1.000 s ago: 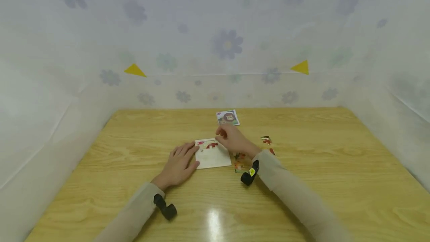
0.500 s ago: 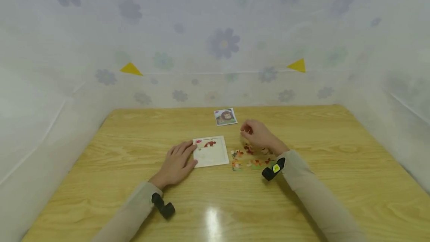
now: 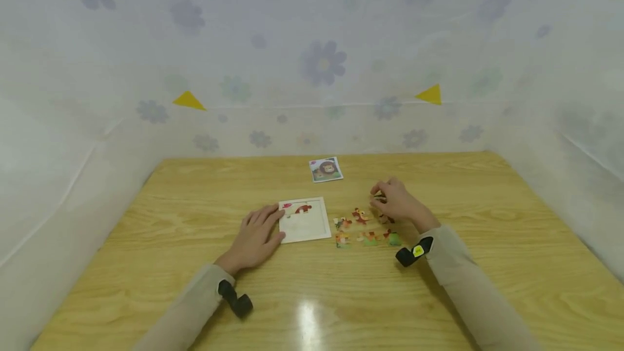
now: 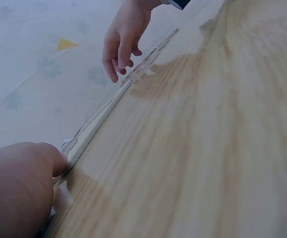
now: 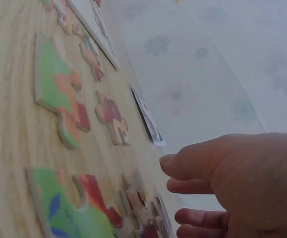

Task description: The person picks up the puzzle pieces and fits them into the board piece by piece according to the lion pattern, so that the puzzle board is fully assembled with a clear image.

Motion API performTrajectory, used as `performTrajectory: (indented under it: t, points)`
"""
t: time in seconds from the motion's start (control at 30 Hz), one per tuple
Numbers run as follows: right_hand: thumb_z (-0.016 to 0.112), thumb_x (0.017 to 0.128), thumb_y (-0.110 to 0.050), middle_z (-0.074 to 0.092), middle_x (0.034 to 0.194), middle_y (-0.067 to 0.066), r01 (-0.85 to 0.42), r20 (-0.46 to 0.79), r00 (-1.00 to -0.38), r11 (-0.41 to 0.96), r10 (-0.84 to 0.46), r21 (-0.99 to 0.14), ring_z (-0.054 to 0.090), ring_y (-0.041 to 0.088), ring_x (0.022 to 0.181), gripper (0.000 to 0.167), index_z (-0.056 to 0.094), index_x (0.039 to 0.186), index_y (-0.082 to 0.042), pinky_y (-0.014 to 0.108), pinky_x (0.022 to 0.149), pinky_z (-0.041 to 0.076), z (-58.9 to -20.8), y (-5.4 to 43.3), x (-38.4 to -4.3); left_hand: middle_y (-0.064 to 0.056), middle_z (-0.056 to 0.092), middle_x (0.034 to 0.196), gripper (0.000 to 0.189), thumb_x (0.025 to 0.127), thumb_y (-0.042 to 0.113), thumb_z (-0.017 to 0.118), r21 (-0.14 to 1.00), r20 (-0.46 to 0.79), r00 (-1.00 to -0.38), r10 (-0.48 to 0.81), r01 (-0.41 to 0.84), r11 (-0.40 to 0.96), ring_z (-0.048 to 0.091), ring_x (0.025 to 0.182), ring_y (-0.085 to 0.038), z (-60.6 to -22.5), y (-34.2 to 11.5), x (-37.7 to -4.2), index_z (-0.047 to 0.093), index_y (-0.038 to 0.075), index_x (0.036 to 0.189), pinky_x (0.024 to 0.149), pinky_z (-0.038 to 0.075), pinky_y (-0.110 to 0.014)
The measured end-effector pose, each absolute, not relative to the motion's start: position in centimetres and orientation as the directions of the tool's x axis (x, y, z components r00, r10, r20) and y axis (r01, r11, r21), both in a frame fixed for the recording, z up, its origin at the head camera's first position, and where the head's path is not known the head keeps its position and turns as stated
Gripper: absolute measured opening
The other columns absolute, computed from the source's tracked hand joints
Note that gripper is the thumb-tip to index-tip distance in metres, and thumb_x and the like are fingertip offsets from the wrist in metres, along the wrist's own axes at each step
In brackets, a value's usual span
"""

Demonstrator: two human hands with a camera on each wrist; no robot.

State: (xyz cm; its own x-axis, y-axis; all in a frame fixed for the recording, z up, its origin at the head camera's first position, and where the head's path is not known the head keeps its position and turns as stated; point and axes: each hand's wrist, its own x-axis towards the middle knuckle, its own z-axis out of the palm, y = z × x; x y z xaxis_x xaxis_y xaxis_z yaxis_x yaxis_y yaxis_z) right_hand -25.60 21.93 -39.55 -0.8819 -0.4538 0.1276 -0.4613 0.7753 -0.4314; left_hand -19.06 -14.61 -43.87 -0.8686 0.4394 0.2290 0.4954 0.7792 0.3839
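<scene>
My left hand [image 3: 254,238] lies flat on the table, its fingers and thumb at the left edge of a white puzzle tray [image 3: 304,229]. A few joined jigsaw pieces [image 3: 302,210], with pink and brown parts, fill the tray's top left. Over the far right of the loose pieces hovers my right hand [image 3: 400,200], thumb and fingers apart. The right wrist view shows no piece between the fingers; a dark-edged jigsaw piece [image 5: 160,214] lies just beyond the fingertips. Several more loose pieces, among them a brown-and-cream one [image 3: 361,215] and a green one [image 3: 392,238], lie right of the tray.
Behind the tray lies a small picture card [image 3: 326,169] with a lion on it. The wooden table [image 3: 195,188] is bounded by white flowered cloth [image 3: 322,64] at the back and sides. Yellow triangles [image 3: 189,100] are stuck on the cloth.
My right hand has moved right, away from the tray's top edge, to the loose pieces, which now show more fully. The left hand has stayed at the tray.
</scene>
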Motion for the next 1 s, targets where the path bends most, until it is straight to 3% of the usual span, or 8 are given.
performTrajectory:
  t: [0.17,0.4,0.57,0.7,0.8,1.0]
  points:
    - [0.059,0.093,-0.011,0.047,0.096,0.019,-0.403,0.087,-0.907,0.787,-0.413,-0.467,0.033,0.025,0.081,0.025,0.06,0.112,0.004,0.035,0.068,0.031,-40.7,22.5,-24.9,-0.016,0.036,0.152,0.055,0.097,0.033,0.052,0.387,0.222,-0.87,0.441,0.494,0.779,0.031,0.14,-0.037,-44.2,-14.5,-18.9,0.044,0.005,0.144,0.112,0.02,-0.06]
    - [0.055,0.094,-0.007,0.044,0.103,0.022,-0.351,0.089,-0.93,0.788,-0.357,-0.506,0.037,0.033,0.091,0.016,0.06,0.106,0.001,0.045,0.077,0.038,-41.1,22.4,-24.7,-0.017,0.038,0.151,0.054,0.097,0.031,0.053,0.389,0.244,-0.866,0.436,0.499,0.774,0.033,0.139,-0.037,-44.4,-14.5,-18.8,0.044,0.005,0.143,0.11,0.021,-0.061]
    - [0.055,0.093,-0.002,0.05,0.098,0.022,-0.4,0.123,-0.909,0.753,-0.397,-0.522,0.043,0.032,0.091,0.01,0.061,0.1,0.0,0.05,0.08,0.041,-41.6,22.7,-25.2,-0.019,0.039,0.15,0.053,0.097,0.029,0.053,0.395,0.257,-0.86,0.442,0.51,0.764,0.034,0.138,-0.038,-44.3,-14.4,-18.8,0.045,0.003,0.142,0.11,0.022,-0.062]
    - [0.059,0.089,0.0,0.062,0.09,0.017,-0.437,0.134,-0.889,0.723,-0.438,-0.535,0.056,0.028,0.08,0.01,0.061,0.1,0.001,0.046,0.076,0.049,-41.4,23.2,-26.1,-0.018,0.037,0.151,0.053,0.097,0.03,0.053,0.391,0.244,-0.862,0.444,0.507,0.768,0.033,0.139,-0.038,-44.1,-14.3,-19.0,0.044,0.004,0.143,0.11,0.021,-0.062]
    - [0.063,0.087,0.0,0.063,0.09,0.014,-0.42,0.116,-0.891,0.704,-0.438,-0.573,0.059,0.022,0.075,0.013,0.06,0.1,0.001,0.041,0.071,0.051,-41.0,23.2,-26.8,-0.017,0.036,0.152,0.054,0.098,0.031,0.052,0.388,0.237,-0.864,0.445,0.504,0.772,0.032,0.139,-0.037,-43.9,-14.3,-19.1,0.043,0.005,0.144,0.11,0.021,-0.062]
    - [0.066,0.089,-0.007,0.055,0.081,0.008,-0.42,0.148,-0.893,0.665,-0.425,-0.618,0.046,0.016,0.066,0.012,0.063,0.1,-0.003,0.033,0.064,0.041,-40.8,22.8,-27.6,-0.016,0.035,0.152,0.054,0.098,0.033,0.052,0.395,0.231,-0.871,0.434,0.492,0.776,0.032,0.139,-0.037,-44.0,-14.5,-19.2,0.043,0.007,0.145,0.111,0.021,-0.061]
